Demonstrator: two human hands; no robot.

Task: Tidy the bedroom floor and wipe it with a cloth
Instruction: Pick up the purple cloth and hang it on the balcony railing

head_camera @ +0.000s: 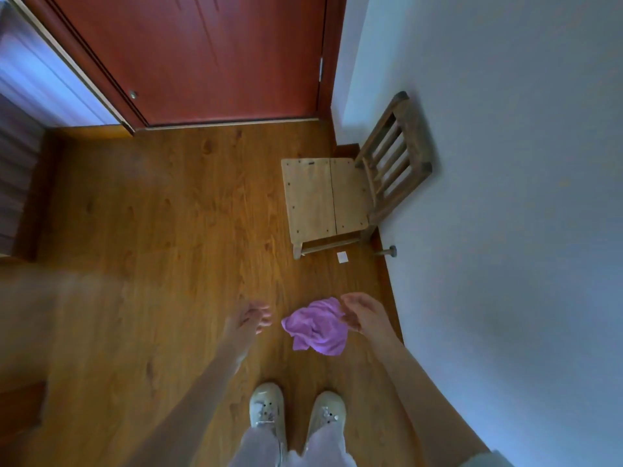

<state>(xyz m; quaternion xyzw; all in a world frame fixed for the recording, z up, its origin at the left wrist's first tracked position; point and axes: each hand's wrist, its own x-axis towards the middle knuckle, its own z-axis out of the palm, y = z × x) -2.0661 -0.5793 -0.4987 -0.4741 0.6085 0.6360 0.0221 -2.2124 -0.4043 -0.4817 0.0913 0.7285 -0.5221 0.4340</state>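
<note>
Bedroom corner: wood floor (pixel 151 230), pale wall (pixel 505 197) at right, red door (pixel 209 55) closed at the far end. Chair (pixel 323 197), small, wooden, stood on the floor with its slatted back against the wall. Shoes (pixel 296 409), one pair, pale, side by side at the near edge. Cloth (pixel 317 326), purple, crumpled, hung above the floor beside the wall. Right hand (pixel 362 315) gripped the cloth's upper corner, fingers clamped on it. Left hand (pixel 247 320), just beside the cloth and apart from it, fingers loosely apart, holding nothing. Paper scrap (pixel 343 257), white, lay on the floor by the chair's near leg.
</note>
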